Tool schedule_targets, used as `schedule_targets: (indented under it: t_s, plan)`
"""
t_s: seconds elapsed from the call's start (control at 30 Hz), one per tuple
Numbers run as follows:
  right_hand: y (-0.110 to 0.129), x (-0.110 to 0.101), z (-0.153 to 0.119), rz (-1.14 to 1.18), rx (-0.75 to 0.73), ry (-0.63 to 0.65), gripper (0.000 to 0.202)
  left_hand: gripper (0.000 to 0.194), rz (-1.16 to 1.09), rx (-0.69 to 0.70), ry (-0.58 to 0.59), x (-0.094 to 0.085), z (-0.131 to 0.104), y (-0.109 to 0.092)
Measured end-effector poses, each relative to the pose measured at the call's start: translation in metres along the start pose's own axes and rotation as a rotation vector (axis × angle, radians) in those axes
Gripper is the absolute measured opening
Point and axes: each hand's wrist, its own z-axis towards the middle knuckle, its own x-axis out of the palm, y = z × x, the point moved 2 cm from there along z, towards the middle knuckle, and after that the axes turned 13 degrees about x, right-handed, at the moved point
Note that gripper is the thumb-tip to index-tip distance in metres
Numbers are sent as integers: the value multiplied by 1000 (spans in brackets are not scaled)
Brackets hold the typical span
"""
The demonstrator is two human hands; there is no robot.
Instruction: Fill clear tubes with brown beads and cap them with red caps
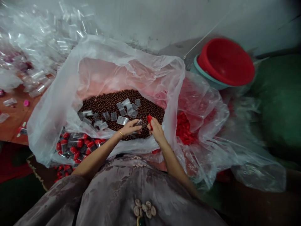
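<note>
My left hand [131, 127], with a gold bracelet at its wrist, is closed round a small clear container [140, 123]. Just to its right, my right hand [156, 129] grips a red cap [150, 120]. A narrow gap separates the two hands. Both are over the near part of a heap of small brown balls [103, 102], which lies in a large white plastic bag [175, 73] with its mouth spread wide. Several clear containers [114, 116] lie scattered on the balls.
Red-capped containers [76, 150] are piled at the near left. Red caps [184, 128] fill a clear bag at the right. More clear containers [47, 40] are heaped at the back left. A red basin [228, 62] rests in a light blue one [209, 80] at the back right.
</note>
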Motion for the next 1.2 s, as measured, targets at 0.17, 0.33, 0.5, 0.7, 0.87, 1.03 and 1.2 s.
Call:
schedule_targets:
  t_s: [0.17, 0.33, 0.5, 0.7, 0.87, 1.03, 1.2]
  plan:
    - [0, 2, 0, 0, 5, 17, 47, 49, 15, -30, -29, 0, 0, 0]
    - [-4, 1, -1, 36, -13, -32, 43, 50, 21, -34, -4, 1, -2, 0]
    - [-3, 0, -2, 25, -37, -48, 40, 51, 22, -45, -12, 1, -3, 0]
    - [3, 0, -5, -285, -193, -62, 39, 43, 253, 67, 60, 2, -4, -3]
    - [8, 1, -13, -395, -237, -73, 39, 41, 356, 119, 76, 8, -6, -12]
    - [15, 4, -29, -526, -337, -42, 41, 47, 265, 58, 73, 18, -10, -22]
    - [23, 1, -42, -788, -382, -47, 46, 48, 264, 10, 115, 21, -14, -26]
